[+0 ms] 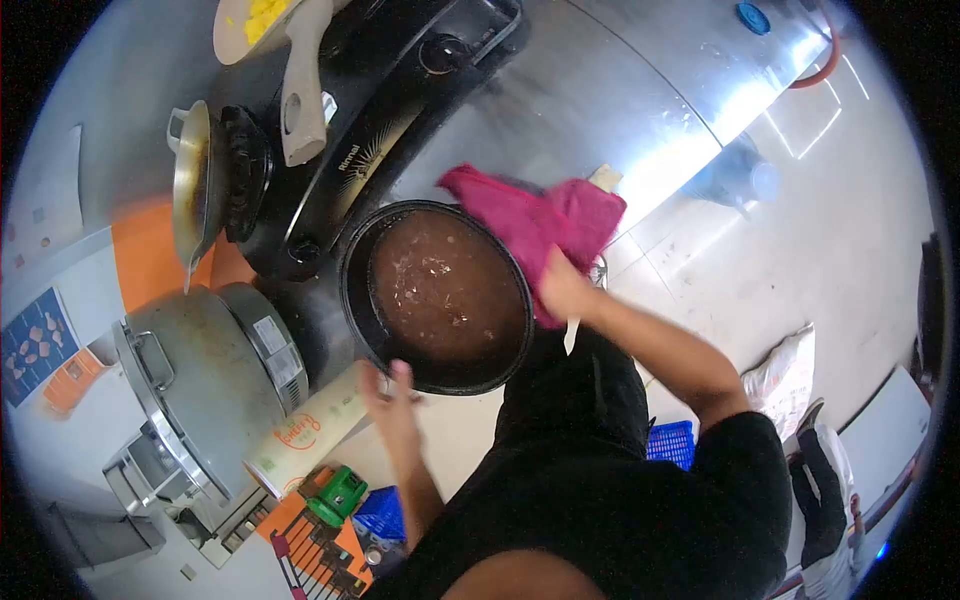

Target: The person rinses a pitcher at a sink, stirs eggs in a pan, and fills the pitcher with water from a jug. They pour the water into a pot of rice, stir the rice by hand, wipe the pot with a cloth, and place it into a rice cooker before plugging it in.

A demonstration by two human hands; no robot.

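Observation:
A big black pot [352, 300] full of brown liquid sits at the counter's edge, in front of me. My right hand [562, 285] grips a magenta cloth [540, 218] that drapes over the pot's far right rim. My left hand [392, 395] is at the pot's near rim, fingers spread, touching or just beside it; nothing shows in its grasp. My black shirt fills the lower middle of the view.
A black gas stove [380, 130] stands beyond the pot, with a steel wok [190, 185] on its left burner and a beige ladle [300, 100] on top. A large grey lidded pot [200, 375] is at left. A blue crate [672, 442] lies on the floor.

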